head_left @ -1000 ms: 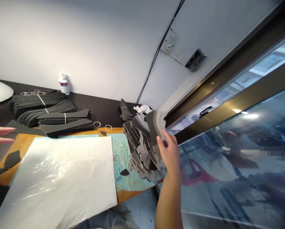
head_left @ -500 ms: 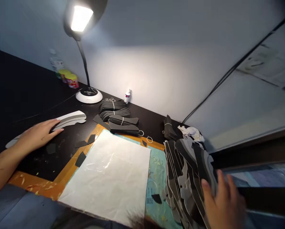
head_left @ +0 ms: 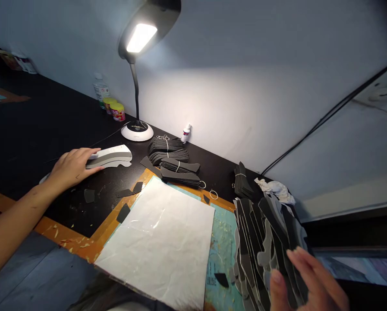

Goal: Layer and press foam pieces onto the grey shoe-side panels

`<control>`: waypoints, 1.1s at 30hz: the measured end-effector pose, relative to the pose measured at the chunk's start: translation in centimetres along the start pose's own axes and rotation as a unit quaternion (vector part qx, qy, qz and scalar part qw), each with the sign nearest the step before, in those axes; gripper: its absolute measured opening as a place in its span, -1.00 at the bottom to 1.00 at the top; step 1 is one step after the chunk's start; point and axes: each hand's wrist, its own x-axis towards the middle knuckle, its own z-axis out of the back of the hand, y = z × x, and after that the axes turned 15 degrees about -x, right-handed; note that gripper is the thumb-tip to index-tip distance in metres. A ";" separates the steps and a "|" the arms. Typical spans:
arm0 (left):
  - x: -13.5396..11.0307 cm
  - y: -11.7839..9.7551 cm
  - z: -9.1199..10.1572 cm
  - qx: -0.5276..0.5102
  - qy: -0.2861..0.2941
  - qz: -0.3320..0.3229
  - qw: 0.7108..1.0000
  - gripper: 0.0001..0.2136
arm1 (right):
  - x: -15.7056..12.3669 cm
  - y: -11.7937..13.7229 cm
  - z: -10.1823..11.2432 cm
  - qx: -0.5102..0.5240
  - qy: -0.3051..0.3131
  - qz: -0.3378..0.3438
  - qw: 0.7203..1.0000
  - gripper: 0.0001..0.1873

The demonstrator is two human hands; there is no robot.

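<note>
My left hand [head_left: 75, 168] is closed around a stack of curved white and grey foam pieces [head_left: 115, 156] on the dark table, fingers along the far side and thumb on the near side. The stack's rear end shows partly behind my wrist. At the lower right, my right hand [head_left: 309, 280] is open, thumb and fingers apart, over the edge of a pile of long black and grey cut pieces [head_left: 253, 246]. Whether it touches the pile I cannot tell. Between the hands lies a white sheet-covered board [head_left: 161, 233].
Several rubber-banded bundles of dark strips [head_left: 169, 149] lie behind the board, and another bundle [head_left: 242, 179] stands right. A lit lamp [head_left: 137, 131], a small white bottle [head_left: 186, 133], yellow-lidded cans [head_left: 117, 111] and crumpled tissue [head_left: 275, 190] line the wall. Dark scraps [head_left: 124, 213] lie about.
The view has turned left, so everything sits further right. My left fingers have drawn in around the stack. My right hand has shifted slightly lower, its fingers bending over the pile.
</note>
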 end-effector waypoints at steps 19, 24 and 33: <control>4.2 -2.1 1.5 0.095 0.134 0.209 0.964 -0.51 | -5.2 5.7 -3.8 0.236 0.156 0.060 0.957 -0.55; 3.8 -3.9 2.3 -0.037 0.107 0.287 0.951 -0.60 | -4.7 7.0 -4.4 0.306 0.205 0.079 0.926 -0.73; -4.9 -14.0 -7.2 -0.474 -0.039 0.274 0.836 -0.35 | -1.1 12.6 -8.2 0.500 0.348 -0.036 0.792 -0.72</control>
